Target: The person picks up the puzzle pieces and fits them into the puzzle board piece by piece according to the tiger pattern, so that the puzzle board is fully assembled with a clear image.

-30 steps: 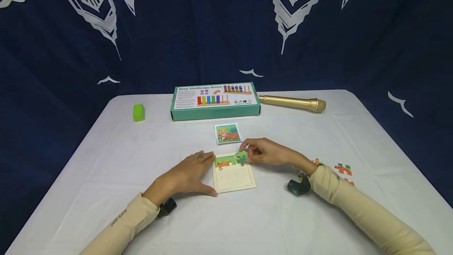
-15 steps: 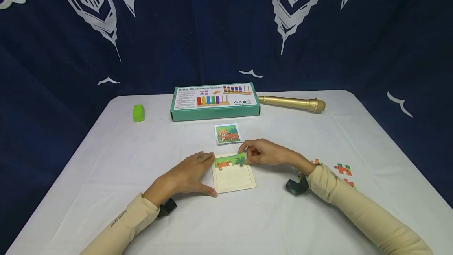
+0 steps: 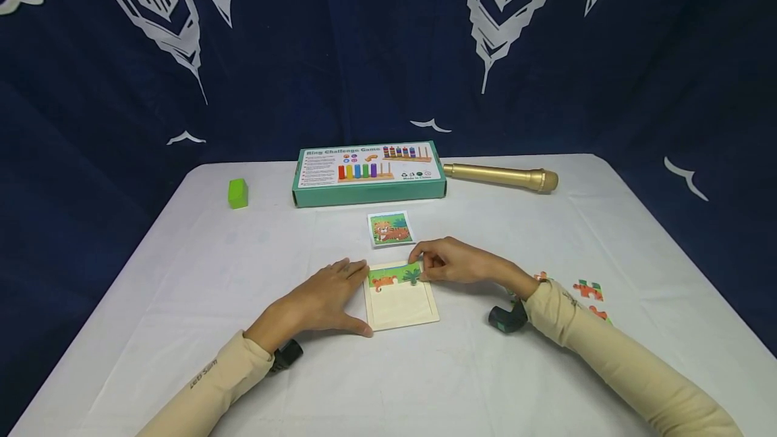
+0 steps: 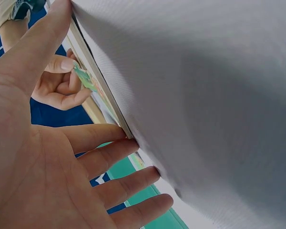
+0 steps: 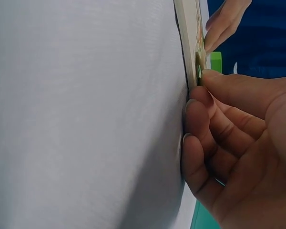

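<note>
A square wooden puzzle board (image 3: pixel 400 309) lies on the white cloth between the two hands. Along its far side sits a puzzle section (image 3: pixel 385 279) with part of an orange animal on green. My right hand (image 3: pixel 458 260) pinches a green puzzle piece with a palm tree (image 3: pixel 412 274) at the far right corner of the board; in the left wrist view that green piece (image 4: pixel 86 78) stands slightly tilted. My left hand (image 3: pixel 324 295) has its fingers spread, with thumb and fingertips touching the board's left edge.
A tiger picture card (image 3: pixel 391 229) lies just beyond the board. Behind it are a green game box (image 3: pixel 370 175), a gold microphone-shaped object (image 3: pixel 504 177) and a green block (image 3: pixel 238 193). Loose puzzle pieces (image 3: pixel 589 290) lie by the right forearm, some partly hidden.
The palm-tree piece in my right hand has moved slightly down and left, and now lines up beside the orange animal section. My left hand has stayed in place.
</note>
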A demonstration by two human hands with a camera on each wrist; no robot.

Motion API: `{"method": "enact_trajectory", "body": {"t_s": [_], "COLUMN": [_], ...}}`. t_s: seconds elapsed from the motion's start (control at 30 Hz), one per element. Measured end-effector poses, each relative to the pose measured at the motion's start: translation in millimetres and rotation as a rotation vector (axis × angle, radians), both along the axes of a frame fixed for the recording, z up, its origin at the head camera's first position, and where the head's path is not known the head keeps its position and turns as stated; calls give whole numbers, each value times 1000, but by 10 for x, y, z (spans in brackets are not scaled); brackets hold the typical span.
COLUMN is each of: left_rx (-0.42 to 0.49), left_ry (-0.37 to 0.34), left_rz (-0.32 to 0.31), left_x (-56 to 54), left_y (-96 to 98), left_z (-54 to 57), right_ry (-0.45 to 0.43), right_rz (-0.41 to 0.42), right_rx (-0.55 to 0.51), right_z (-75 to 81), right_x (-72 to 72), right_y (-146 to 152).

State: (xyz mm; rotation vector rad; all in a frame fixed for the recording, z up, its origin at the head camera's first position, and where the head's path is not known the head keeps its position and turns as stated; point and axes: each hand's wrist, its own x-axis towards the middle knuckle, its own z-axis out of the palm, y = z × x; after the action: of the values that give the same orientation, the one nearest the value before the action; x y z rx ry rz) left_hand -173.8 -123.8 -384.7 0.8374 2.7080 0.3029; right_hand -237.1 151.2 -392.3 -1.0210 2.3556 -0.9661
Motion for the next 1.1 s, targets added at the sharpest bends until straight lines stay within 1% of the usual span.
{"method": "enact_trajectory", "body": {"t_s": [0.37, 0.63, 0.83, 1.1], "left_rx": [3, 1, 1, 7], "left_ry": [-6, -9, -10, -3], "left_rz": [8, 5, 8, 3], "left_x": [-4, -4, 0, -1], "left_y": [0, 1, 0, -1], "left_z": [-4, -1, -2, -3], "right_ry": [42, 22, 48, 57], "right_rz": [20, 21, 28, 27], "right_rx": [-13, -19, 4, 11], "right_z": [-31, -24, -3, 6], "right_x": [-12, -7, -1, 4], "right_y": [2, -9, -22, -20]}}
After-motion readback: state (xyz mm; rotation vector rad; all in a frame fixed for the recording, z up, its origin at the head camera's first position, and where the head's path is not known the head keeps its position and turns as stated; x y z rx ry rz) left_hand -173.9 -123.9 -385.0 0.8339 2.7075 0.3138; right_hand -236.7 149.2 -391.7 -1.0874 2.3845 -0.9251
